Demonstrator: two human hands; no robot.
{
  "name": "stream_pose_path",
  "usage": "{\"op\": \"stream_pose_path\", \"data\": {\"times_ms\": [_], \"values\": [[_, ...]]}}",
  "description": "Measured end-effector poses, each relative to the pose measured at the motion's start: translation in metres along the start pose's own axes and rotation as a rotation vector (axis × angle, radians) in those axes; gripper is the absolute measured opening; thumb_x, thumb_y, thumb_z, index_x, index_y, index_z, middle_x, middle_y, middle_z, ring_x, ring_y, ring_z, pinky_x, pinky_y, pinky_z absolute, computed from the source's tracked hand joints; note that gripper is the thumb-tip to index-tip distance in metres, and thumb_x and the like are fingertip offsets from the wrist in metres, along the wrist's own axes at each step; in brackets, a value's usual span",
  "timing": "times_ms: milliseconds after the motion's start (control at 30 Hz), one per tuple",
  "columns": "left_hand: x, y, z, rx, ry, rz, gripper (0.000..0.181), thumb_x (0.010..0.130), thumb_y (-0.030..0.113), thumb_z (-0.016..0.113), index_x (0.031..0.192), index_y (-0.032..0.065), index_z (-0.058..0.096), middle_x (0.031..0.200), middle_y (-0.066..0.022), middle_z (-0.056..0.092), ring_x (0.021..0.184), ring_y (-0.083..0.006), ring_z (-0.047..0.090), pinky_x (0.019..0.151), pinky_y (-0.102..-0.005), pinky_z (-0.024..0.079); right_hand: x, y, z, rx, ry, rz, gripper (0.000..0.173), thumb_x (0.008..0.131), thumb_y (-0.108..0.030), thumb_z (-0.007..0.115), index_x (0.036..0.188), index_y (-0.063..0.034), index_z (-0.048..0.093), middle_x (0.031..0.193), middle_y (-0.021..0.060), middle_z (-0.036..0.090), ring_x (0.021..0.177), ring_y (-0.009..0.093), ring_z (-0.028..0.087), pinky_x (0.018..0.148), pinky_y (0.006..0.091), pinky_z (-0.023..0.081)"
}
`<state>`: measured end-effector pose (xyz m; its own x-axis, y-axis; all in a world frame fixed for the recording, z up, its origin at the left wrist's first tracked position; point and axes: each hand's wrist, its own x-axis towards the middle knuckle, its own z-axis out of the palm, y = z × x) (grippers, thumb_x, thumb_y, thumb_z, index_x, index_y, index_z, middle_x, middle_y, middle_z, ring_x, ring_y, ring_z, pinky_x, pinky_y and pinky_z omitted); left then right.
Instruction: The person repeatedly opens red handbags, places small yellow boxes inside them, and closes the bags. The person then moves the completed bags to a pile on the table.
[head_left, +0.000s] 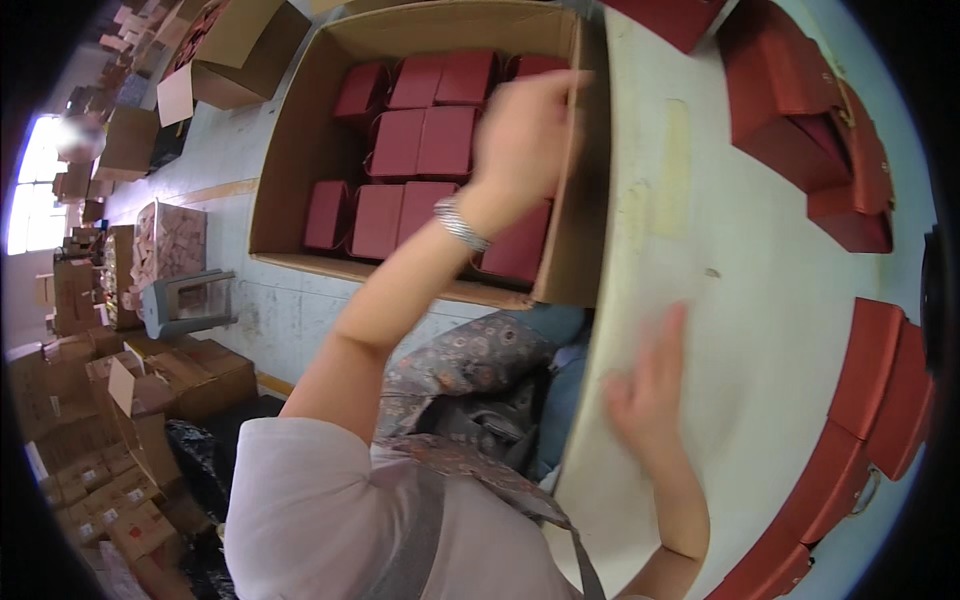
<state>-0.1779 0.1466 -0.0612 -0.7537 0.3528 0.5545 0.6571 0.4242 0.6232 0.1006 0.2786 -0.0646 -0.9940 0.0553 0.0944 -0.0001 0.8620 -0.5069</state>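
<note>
My left hand, blurred and with a silvery bracelet at its wrist, is above the right part of an open cardboard box. Its fingers reach over the box's right wall; whether they grip anything cannot be told. Rows of dark red boxes stand inside the carton, partly covered by my hand and forearm. Over the pale tabletop my right hand is blurred too, fingers apart and holding nothing. More red boxes lie on the table's far side, one group at the upper right, another at the lower right.
The carton stands against the table's left edge. On the floor at left are a blue-grey stool, a clear bin of small pieces and another open carton. Stacked cardboard boxes fill the lower left. Yellowish tape marks the tabletop.
</note>
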Motion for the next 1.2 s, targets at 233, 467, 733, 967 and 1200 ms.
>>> {"op": "stream_pose_path", "data": {"times_ms": [233, 467, 733, 967, 1200], "values": [[-0.127, -0.348, -0.089, 0.481, -0.207, -0.850, 0.104, 0.072, 0.035, 0.083, 0.146, -0.0032, 0.021, 0.148, -0.0325, 0.025, 0.137, -0.0460, 0.030, 0.111, -0.0460, 0.033, 0.070, -0.045, 0.025, -0.411, -0.147, 0.054, 0.062, 0.073, -0.027, 0.070, 0.132, -0.0148, 0.055, 0.155, 0.0155, 0.027, 0.141, 0.046, 0.021, 0.105, 0.0695, 0.020], [-0.113, -0.385, -0.027, 0.590, -0.494, -1.007, 0.115, 0.071, 0.087, 0.046, 0.155, 0.0204, 0.007, 0.159, -0.0229, 0.000, 0.146, -0.0417, 0.005, 0.110, -0.0679, 0.010, 0.073, -0.046, 0.028, -0.457, -0.197, 0.090, 0.055, 0.071, -0.018, 0.068, 0.125, -0.0188, 0.062, 0.153, 0.0177, 0.030, 0.141, 0.050, 0.020, 0.106, 0.0694, 0.017], [-0.108, -0.425, -0.066, 0.571, -0.472, -0.986, 0.132, 0.053, 0.062, 0.081, 0.155, 0.0203, 0.008, 0.143, -0.0331, 0.029, 0.133, -0.0443, 0.032, 0.107, -0.0519, 0.033, 0.069, -0.047, 0.032, -0.449, -0.139, 0.117, 0.047, 0.068, -0.011, 0.067, 0.115, -0.0171, 0.066, 0.153, 0.0162, 0.031, 0.141, 0.048, 0.021, 0.106, 0.0672, 0.019], [-0.071, -0.284, -0.161, 0.741, -0.251, -0.649, 0.117, 0.056, 0.047, 0.084, 0.152, 0.0214, 0.023, 0.143, -0.0278, 0.034, 0.131, -0.0430, 0.036, 0.102, -0.0567, 0.034, 0.067, -0.045, 0.029, -0.327, -0.070, 0.138, 0.036, 0.071, -0.011, 0.067, 0.107, -0.0133, 0.071, 0.153, 0.0038, 0.035, 0.143, 0.033, 0.026, 0.110, 0.0604, 0.023], [-0.076, -0.031, -0.255, 0.633, 0.033, 0.551, 0.102, 0.054, 0.029, 0.083, 0.141, 0.0070, 0.036, 0.142, -0.0283, 0.030, 0.124, -0.0452, 0.036, 0.102, -0.0518, 0.030, 0.053, 0.001, 0.036, 0.452, 0.324, 0.259, 0.048, 0.095, -0.034, 0.055, 0.137, -0.0114, 0.051, 0.158, 0.0094, 0.023, 0.141, 0.031, 0.031, 0.115, 0.0476, 0.021]]}}
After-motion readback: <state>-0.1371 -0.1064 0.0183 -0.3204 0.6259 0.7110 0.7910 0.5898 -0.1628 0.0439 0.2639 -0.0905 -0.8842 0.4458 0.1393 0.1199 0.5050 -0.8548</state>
